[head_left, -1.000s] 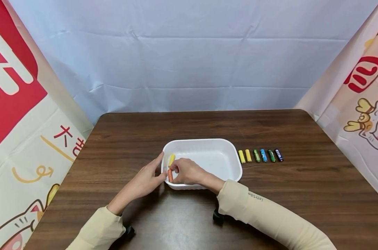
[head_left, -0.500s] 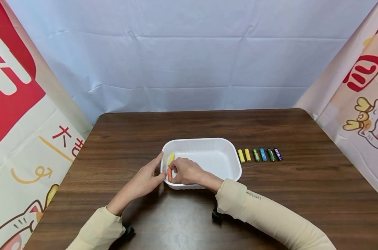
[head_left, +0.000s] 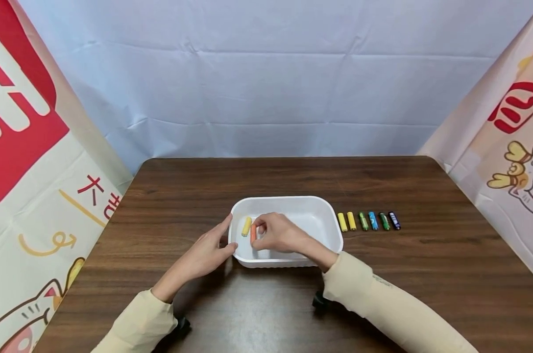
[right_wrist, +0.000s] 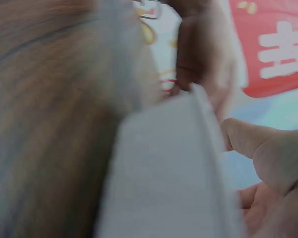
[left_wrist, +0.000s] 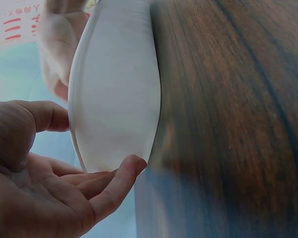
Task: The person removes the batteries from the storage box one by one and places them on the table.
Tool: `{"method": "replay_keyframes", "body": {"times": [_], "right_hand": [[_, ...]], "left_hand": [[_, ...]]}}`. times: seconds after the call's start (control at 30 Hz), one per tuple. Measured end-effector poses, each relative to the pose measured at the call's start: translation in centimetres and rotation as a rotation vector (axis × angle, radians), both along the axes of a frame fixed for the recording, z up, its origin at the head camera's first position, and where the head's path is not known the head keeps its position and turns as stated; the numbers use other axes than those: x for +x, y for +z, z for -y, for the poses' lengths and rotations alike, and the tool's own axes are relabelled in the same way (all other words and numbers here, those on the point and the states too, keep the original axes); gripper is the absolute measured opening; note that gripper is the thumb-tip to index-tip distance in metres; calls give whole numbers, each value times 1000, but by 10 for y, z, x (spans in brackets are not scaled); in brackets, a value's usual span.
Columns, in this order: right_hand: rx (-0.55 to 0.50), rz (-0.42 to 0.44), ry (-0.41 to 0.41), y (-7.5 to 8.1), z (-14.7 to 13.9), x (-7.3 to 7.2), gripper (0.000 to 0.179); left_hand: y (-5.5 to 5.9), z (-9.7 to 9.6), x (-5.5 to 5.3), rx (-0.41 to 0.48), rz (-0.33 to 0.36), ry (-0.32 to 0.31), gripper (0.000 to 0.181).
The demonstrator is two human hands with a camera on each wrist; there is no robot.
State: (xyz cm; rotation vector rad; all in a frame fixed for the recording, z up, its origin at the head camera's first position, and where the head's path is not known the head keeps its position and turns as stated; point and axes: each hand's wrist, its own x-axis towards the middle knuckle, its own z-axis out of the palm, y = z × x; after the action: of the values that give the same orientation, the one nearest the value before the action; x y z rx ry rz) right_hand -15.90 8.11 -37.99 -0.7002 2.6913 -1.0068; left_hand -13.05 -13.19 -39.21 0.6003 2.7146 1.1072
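Observation:
In the head view my right hand pinches an orange battery upright-looking between thumb and fingers, over the left part of a white plastic tub. Just left of it a yellow battery lies inside the tub. My left hand holds the tub's left end, its thumb at the rim and its other fingers along the outer wall. The left wrist view shows those fingers against the wall of the tub. In the blurred right wrist view, the tub's wall hides what my right hand holds.
Right of the tub, a row of batteries lies on the dark wooden table: yellow ones, green ones, a blue one and a dark purple one. A white cloth hangs behind the table.
My right hand has lifted the orange battery away from the tub's near left corner, moving right and farther back. The yellow battery has shifted slightly right. My left hand stays put.

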Motion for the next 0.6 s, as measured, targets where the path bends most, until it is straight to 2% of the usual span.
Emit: {"method": "replay_keyframes", "body": {"times": [0.1,0.23,0.43,0.6], "right_hand": [[-76,-20,4,16,-24,1,16],[-113,-15,-20,39,-62,4,32],[-116,-37,-47,66,-123,7,33],[-96,-108,-45,79,-174,10,39]], "left_hand": [[0,-1,0,5,10,2,74],[2,-1,0,-6,28,8,73],[3,0,-2,-9,46,2,72],[2,0,-3,-19,33,1,71]]}}
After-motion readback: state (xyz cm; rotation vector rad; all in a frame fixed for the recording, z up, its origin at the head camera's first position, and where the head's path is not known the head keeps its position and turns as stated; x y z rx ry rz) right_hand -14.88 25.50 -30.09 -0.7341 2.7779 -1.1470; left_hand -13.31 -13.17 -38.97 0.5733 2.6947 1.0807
